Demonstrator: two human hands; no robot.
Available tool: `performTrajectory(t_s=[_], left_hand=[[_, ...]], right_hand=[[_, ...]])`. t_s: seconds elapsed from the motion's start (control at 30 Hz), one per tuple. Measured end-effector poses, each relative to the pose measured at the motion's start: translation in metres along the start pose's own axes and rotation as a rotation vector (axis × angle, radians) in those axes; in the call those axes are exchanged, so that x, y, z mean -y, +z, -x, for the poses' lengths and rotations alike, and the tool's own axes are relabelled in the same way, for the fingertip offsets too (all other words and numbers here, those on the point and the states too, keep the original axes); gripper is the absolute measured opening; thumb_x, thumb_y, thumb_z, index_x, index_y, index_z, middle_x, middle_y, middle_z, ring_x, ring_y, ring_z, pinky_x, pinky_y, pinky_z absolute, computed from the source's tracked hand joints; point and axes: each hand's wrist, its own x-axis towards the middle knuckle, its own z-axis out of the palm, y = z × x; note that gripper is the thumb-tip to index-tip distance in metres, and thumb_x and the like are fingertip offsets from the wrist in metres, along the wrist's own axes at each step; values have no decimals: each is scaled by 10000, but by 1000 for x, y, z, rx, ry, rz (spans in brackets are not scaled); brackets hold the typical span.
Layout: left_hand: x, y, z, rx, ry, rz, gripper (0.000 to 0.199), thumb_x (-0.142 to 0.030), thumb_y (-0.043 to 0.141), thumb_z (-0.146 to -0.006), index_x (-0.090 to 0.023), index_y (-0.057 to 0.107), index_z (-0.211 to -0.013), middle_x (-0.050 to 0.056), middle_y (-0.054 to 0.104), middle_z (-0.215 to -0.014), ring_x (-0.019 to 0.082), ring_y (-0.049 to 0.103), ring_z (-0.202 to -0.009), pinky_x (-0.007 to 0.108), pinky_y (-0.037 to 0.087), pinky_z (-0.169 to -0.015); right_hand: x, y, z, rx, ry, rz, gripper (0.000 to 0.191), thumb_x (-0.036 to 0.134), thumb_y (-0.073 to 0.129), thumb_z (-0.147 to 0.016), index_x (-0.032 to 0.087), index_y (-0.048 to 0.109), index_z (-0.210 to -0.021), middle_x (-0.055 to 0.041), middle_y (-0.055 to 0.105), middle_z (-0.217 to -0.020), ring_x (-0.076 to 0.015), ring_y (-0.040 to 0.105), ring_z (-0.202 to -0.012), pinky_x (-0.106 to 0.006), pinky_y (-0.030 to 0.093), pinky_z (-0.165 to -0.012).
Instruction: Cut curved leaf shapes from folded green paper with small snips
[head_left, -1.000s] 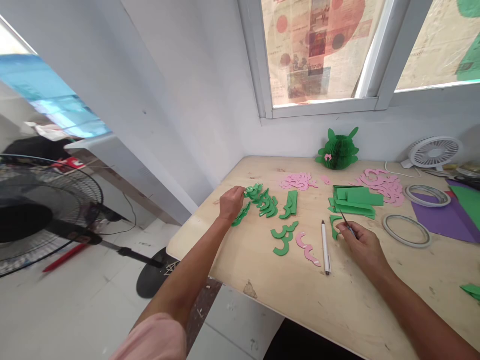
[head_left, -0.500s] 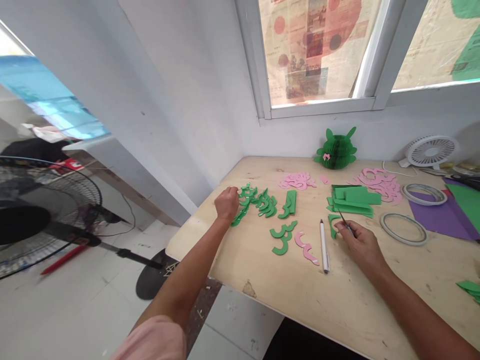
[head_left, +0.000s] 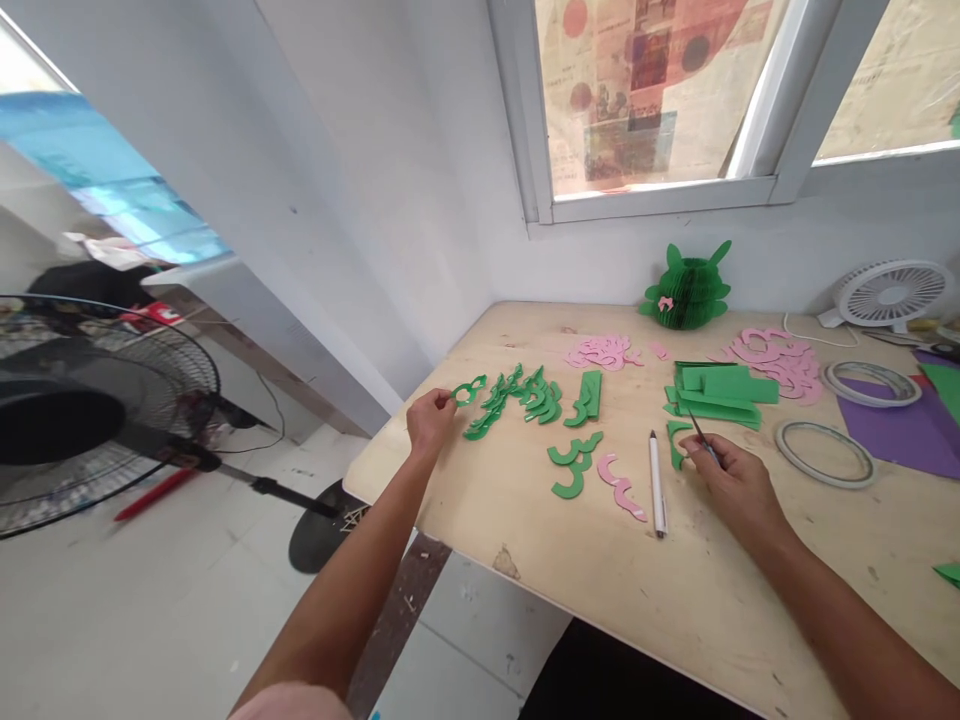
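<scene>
My left hand (head_left: 431, 420), at the table's left edge, pinches a green paper cutout (head_left: 466, 391) with scalloped curves. Just right of it lie overlapping wavy green cutouts (head_left: 495, 402) and a second bunch (head_left: 541, 396). My right hand (head_left: 739, 480) is closed around what look like scissors (head_left: 699, 428), their thin dark blade pointing up and left; the handle is mostly hidden by the fingers. A curved green paper scrap (head_left: 677, 445) is at its fingertips. Between the hands lie loose green scalloped pieces (head_left: 576, 468), a pink one (head_left: 621, 490) and a white pen (head_left: 658, 485).
Behind my right hand are folded green paper strips (head_left: 724, 393) and pink cutouts (head_left: 776, 362). Tape rolls (head_left: 825, 455), purple paper (head_left: 885, 430) and a small white fan (head_left: 891, 292) stand right. A green honeycomb paper figure (head_left: 686, 292) is by the wall. A floor fan (head_left: 97, 410) stands left.
My left hand has drawn left, away from the green bunch, and a single green cutout now shows at its fingertips. My right hand stays in place with the scissors. The view has shifted slightly.
</scene>
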Motion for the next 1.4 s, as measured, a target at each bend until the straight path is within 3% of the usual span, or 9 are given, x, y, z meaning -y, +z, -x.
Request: performTrajectory(t_s=[0.27, 0.47, 0.57, 0.7, 0.93, 1.13, 1.27, 1.4], left_hand=[[20, -17, 25, 131, 44, -9, 261, -168, 535, -697, -233, 699, -889, 14, 721, -873, 192, 652, -811, 268, 486, -721], [-5, -10, 13, 168, 155, -12, 319, -211, 530, -737, -239, 667, -1023, 9, 663, -1116, 184, 589, -1043, 241, 461, -849], [-27, 2, 4, 228, 199, -58, 264, -270, 583, -718, -235, 691, -957, 26, 687, -1045, 206, 602, -1004, 266, 445, -869], [-47, 17, -3, 276, 192, -149, 193, -283, 618, -677, -224, 709, -837, 62, 709, -921, 248, 618, -934, 298, 459, -778], [-55, 25, -9, 268, 120, -244, 111, -222, 585, -680, -195, 692, -672, 89, 702, -748, 248, 634, -827, 291, 441, -667], [-54, 28, -12, 218, 51, -226, 158, -227, 531, -733, -197, 684, -761, 75, 707, -773, 224, 636, -803, 280, 433, -637], [-54, 31, -14, 230, 74, -188, 266, -243, 606, -686, -223, 650, -948, 47, 710, -911, 212, 629, -875, 265, 435, -665], [-55, 35, -16, 240, 81, -159, 362, -179, 621, -657, -245, 628, -1013, 27, 716, -882, 209, 625, -890, 257, 434, -666]], right_hand=[[4, 1, 2, 9, 49, -6, 350, 504, 510, -781, 177, 634, -769, 46, 326, -508, -107, 285, -457, -238, 220, -430], [3, 1, 2, -5, 18, 2, 343, 495, 509, -779, 176, 636, -764, 45, 334, -492, -110, 292, -439, -241, 228, -417], [2, 1, 2, -14, 5, -5, 355, 498, 510, -772, 169, 642, -763, 42, 356, -482, -109, 301, -425, -240, 233, -406], [1, 2, 2, -10, 15, -28, 367, 508, 506, -771, 167, 644, -782, 42, 363, -492, -109, 308, -433, -236, 232, -413], [3, 0, 1, 9, 22, 17, 356, 507, 491, -782, 182, 633, -759, 46, 348, -495, -113, 313, -449, -237, 248, -433], [1, -2, 0, 12, -3, 52, 356, 495, 483, -789, 180, 650, -780, 38, 361, -494, -115, 320, -441, -236, 245, -408], [0, -1, 0, 6, -10, 62, 362, 498, 478, -793, 181, 651, -775, 35, 369, -490, -115, 320, -434, -234, 248, -400], [1, -1, 0, -9, -27, 73, 368, 500, 477, -790, 178, 654, -755, 35, 368, -475, -117, 321, -426, -235, 252, -399]])
